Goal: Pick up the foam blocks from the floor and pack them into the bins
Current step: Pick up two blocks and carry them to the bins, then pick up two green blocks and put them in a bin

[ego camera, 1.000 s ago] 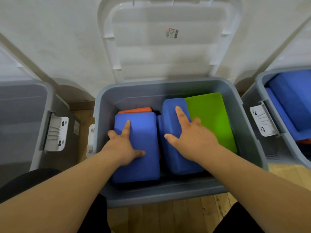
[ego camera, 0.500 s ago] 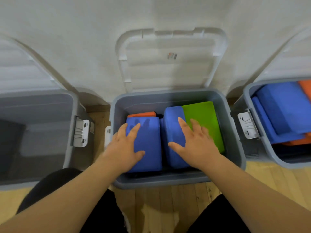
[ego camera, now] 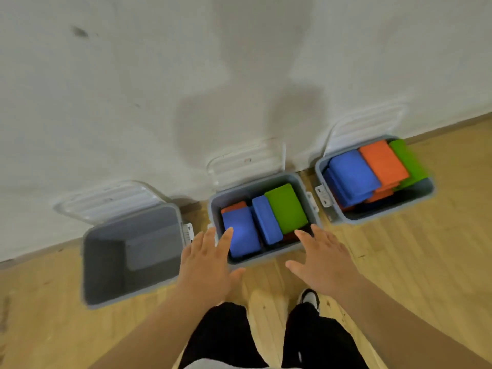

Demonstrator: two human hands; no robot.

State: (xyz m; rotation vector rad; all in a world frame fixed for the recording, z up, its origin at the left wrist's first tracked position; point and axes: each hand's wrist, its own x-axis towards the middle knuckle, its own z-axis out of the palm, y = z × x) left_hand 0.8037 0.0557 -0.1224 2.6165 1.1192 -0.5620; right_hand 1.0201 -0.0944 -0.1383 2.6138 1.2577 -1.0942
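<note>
Along the wall, foam blocks [ego camera: 286,207] filled the middle bin [ego camera: 239,189] and right bin [ego camera: 372,218]; the left bin [ego camera: 106,262] held none. Left hand [ego camera: 206,265] and right hand [ego camera: 323,262] hovered, each grip apart and empty; no loose blocks showed on the floor [ego camera: 426,262].

I count three bins [ego camera: 106,262] [ego camera: 255,259] [ego camera: 372,218], at ten, twelve and one o'clock. At twelve: two blue blocks [ego camera: 241,235] [ego camera: 266,222], one green block [ego camera: 286,207], one orange block [ego camera: 234,206]. At one, as far as I see: two blue blocks [ego camera: 351,174] [ego camera: 332,187], two orange blocks [ego camera: 383,162] [ego camera: 380,195], one green block [ego camera: 407,161].

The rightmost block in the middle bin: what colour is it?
Green; the block shows best in the head view.
</note>
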